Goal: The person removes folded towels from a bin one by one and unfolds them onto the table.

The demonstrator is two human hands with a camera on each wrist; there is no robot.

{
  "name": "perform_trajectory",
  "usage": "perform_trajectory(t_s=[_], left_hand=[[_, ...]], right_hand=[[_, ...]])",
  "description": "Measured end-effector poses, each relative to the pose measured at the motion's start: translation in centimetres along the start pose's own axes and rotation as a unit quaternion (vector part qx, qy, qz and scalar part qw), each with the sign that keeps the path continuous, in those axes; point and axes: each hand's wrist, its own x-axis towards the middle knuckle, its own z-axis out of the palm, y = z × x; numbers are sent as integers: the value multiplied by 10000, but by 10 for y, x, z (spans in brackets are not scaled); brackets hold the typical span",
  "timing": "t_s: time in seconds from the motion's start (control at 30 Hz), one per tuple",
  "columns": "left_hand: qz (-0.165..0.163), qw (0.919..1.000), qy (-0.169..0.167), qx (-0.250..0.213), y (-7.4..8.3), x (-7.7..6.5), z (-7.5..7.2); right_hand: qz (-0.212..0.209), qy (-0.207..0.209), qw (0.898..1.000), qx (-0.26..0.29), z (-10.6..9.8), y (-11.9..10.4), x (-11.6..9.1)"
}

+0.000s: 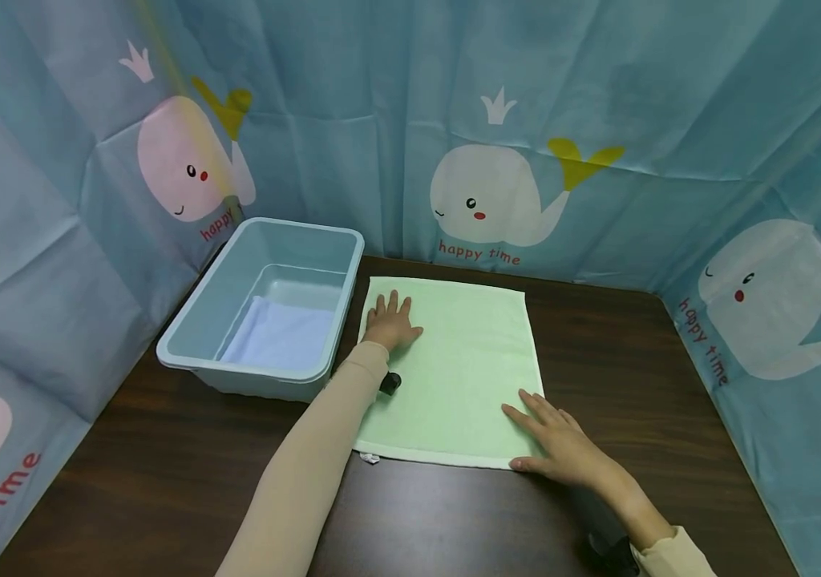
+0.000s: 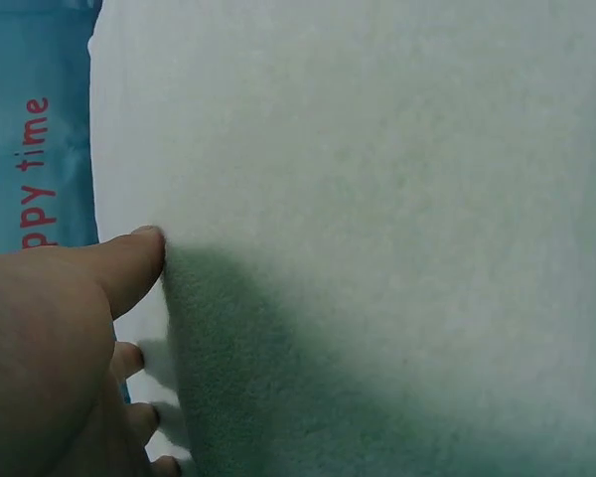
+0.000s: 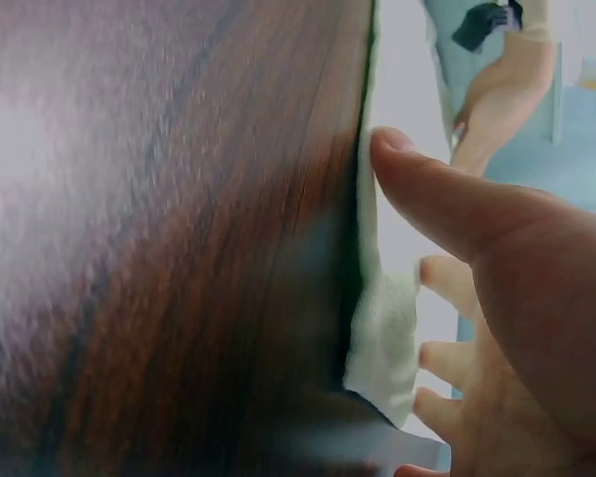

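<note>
A light green towel (image 1: 461,361) with a pale border lies spread flat on the dark wooden table. My left hand (image 1: 390,324) rests on its upper left part, fingers spread and pointing away from me. In the left wrist view the thumb (image 2: 139,258) and fingertips touch the pale cloth. At the lower right corner, my right hand (image 1: 562,441) lies with straight, parted fingers on the towel. Its thumb (image 3: 397,149) touches the near edge in the right wrist view. A small white tag (image 1: 370,457) sticks out from the near left edge.
Left of the towel stands a light blue plastic basin (image 1: 190,361) with a folded pale lavender cloth (image 1: 281,332) inside, close beside my left forearm. A blue curtain (image 1: 353,144) printed with whales hangs along the back and both sides of the brown table (image 1: 439,521).
</note>
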Motion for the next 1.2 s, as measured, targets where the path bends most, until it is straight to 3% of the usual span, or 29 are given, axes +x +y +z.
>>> perform_trajectory(t_s=[0.3,0.43,0.53,0.67,0.8,0.9,1.03,1.2], left_hand=[[41,9998,48,185,8,-1,3],[517,9976,-111,449,28,-5,5],[1017,9907,-474,765,51,-20,3],[1723,9720,-955,1277,84,-62,1],[2509,9468,-977,1763,97,-108,11],[3006,9237,-840,2222,91,-137,26],[3385,8992,-800,2653,77,-165,49],[3499,8890,-923,2805,65,-180,67]], right_hand=[[-18,81,10000,35,0,1,1],[-25,78,9995,314,-10,11,13],[83,25,9983,584,-25,25,31],[350,-145,9954,875,-49,44,60],[449,-248,9943,936,-63,63,92],[442,-289,9949,859,-68,76,115],[447,-413,9949,807,-70,90,145],[586,-554,9952,549,-69,102,174]])
